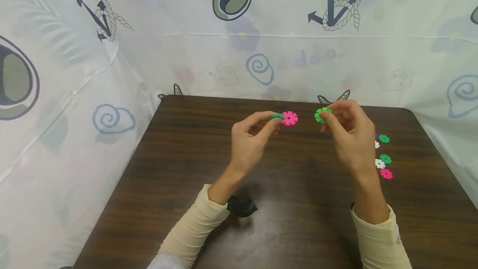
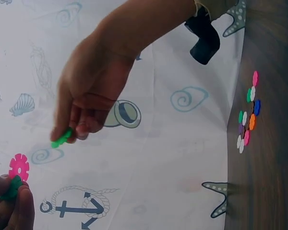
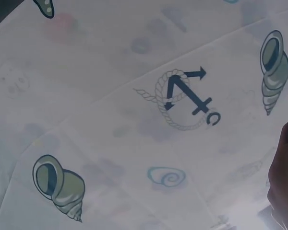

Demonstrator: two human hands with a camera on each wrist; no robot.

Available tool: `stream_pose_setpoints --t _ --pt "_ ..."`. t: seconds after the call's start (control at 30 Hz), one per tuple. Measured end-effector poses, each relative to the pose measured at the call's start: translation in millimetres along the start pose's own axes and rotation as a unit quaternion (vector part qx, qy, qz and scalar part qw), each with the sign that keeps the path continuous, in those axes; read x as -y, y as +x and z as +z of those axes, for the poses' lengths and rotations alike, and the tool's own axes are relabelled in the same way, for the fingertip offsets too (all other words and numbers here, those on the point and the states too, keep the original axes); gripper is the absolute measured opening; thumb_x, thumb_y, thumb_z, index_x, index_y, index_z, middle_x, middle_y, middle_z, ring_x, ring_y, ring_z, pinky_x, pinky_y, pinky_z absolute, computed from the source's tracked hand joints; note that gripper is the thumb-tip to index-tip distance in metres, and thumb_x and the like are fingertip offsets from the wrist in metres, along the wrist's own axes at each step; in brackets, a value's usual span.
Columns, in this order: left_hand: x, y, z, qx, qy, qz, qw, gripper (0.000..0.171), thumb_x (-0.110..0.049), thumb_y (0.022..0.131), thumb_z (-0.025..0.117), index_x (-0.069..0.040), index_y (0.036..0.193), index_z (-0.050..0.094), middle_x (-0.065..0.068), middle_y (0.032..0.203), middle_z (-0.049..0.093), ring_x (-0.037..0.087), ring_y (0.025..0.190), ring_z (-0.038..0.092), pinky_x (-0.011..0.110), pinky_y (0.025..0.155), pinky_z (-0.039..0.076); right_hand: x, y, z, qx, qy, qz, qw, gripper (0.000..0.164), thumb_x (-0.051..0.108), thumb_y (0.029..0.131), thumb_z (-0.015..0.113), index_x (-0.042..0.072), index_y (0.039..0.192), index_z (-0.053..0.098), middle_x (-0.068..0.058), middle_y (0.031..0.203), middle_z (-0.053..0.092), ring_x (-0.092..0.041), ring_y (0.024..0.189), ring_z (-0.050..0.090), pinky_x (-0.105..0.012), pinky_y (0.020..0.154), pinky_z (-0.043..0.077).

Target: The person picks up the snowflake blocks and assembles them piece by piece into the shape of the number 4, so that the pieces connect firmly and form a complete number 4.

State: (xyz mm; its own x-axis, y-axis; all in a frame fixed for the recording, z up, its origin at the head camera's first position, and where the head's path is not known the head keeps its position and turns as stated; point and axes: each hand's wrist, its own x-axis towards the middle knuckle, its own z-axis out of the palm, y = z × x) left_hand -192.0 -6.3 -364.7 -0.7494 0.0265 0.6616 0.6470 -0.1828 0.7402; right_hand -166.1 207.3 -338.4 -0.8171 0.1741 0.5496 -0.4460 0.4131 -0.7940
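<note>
In the head view my left hand (image 1: 246, 142) pinches a dark green notched plastic disc (image 1: 275, 116) between thumb and forefinger. A pink flower-shaped disc (image 1: 289, 118) is joined to it and sticks out to the right, its face toward the camera. My right hand (image 1: 351, 136) pinches a bright green notched disc (image 1: 321, 115), a short gap away from the pink one. Both hands are raised over the table's far half. The left wrist view shows the joined pink disc (image 2: 19, 166) at lower left and the bright green disc (image 2: 61, 138) under the right fingertips.
On the brown table (image 1: 291, 227), several loose discs lie to the right, partly hidden by the right hand, among them a green disc (image 1: 384, 138), a white disc (image 1: 379, 163) and a pink disc (image 1: 386, 174). A patterned white sheet (image 1: 209, 61) hangs behind.
</note>
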Motion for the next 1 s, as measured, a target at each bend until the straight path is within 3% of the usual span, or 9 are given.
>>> stream_pose_setpoints --t 0.17,0.33,0.57,0.77,1.0 --pt "0.5 -0.4 0.3 0.007 0.005 0.005 1.0000 0.009 0.004 0.092 0.072 0.009 0.100 0.074 0.026 0.086 0.074 0.020 0.069 0.069 0.034 0.070 0.063 4 -4 5 -0.015 0.031 -0.044 0.998 0.018 0.001 0.093 0.073 -0.006 0.108 0.067 0.005 0.086 0.074 -0.009 0.066 0.068 -0.018 0.068 0.058" --pt "0.0 -1.0 0.6 0.010 0.006 0.008 0.9999 0.010 0.003 0.092 0.072 0.009 0.100 0.074 0.027 0.087 0.074 0.009 0.071 0.069 0.034 0.071 0.063 8 -7 8 -0.021 0.059 -0.067 0.996 0.020 -0.006 0.089 0.075 -0.007 0.109 0.071 0.006 0.085 0.076 -0.008 0.069 0.072 -0.018 0.072 0.060" --pt "-0.6 -1.6 1.0 0.011 0.001 0.011 0.9999 0.011 0.004 0.091 0.074 0.009 0.100 0.074 0.026 0.086 0.074 0.008 0.074 0.070 0.033 0.073 0.063 13 -12 9 -0.010 0.060 -0.073 0.995 0.027 -0.008 0.090 0.072 -0.004 0.117 0.073 0.011 0.088 0.077 -0.006 0.079 0.074 -0.016 0.082 0.059" --pt "-1.3 -1.5 1.3 0.015 -0.005 0.010 0.9998 0.012 0.005 0.090 0.074 0.010 0.101 0.074 0.029 0.088 0.074 0.007 0.077 0.071 0.033 0.074 0.064 15 -14 10 0.001 0.038 -0.078 0.996 0.029 -0.007 0.091 0.072 0.000 0.119 0.074 0.013 0.092 0.076 -0.005 0.082 0.073 -0.016 0.082 0.059" --pt "-1.1 -2.1 1.0 0.020 0.002 0.003 0.9998 0.012 0.004 0.090 0.074 0.009 0.102 0.074 0.025 0.088 0.075 0.009 0.077 0.072 0.033 0.074 0.063 14 -15 14 0.018 0.053 -0.092 0.994 0.029 -0.011 0.089 0.072 -0.002 0.117 0.073 0.011 0.094 0.076 -0.005 0.081 0.073 -0.016 0.080 0.059"
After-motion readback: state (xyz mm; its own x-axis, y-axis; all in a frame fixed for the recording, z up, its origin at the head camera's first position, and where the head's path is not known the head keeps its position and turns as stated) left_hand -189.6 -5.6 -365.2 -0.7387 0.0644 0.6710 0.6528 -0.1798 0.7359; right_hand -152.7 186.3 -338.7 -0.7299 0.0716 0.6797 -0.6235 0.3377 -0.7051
